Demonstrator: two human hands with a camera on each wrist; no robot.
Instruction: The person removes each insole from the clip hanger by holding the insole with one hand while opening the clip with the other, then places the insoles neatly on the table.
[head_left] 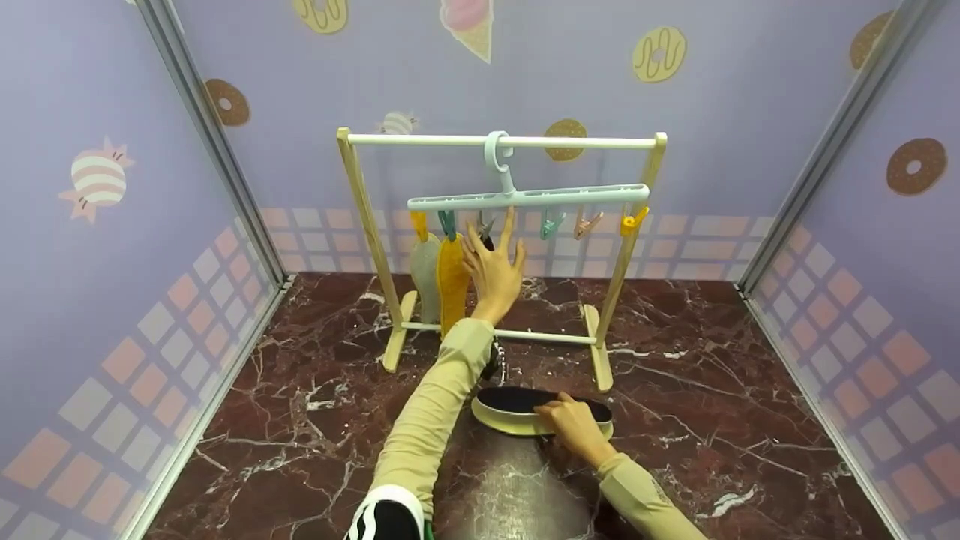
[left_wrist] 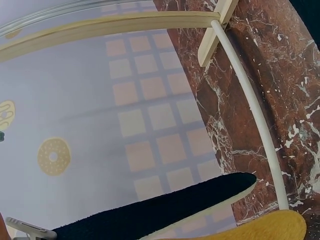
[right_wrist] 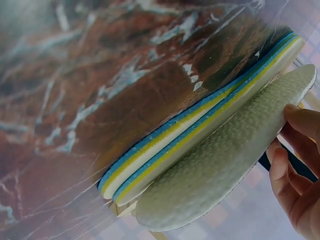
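Black thing with white squiggles (head_left: 386,519) nearest lens, beside left sleeve (head_left: 420,439), squiggles unreadable to me; right hand (head_left: 574,427) has thumb and fingers pinching edge of pale-bottomed insole (right_wrist: 215,157), just beside striped-edge insoles (right_wrist: 200,122); its long axis runs roughly left-right in head view; left hand (head_left: 495,277) spread wide near grey clip (head_left: 486,223), can't tell if touching; yellow insole (head_left: 451,281), grey insole (head_left: 425,274), dark insole (left_wrist: 165,215) hang lengthwise under hanger (head_left: 585,196)
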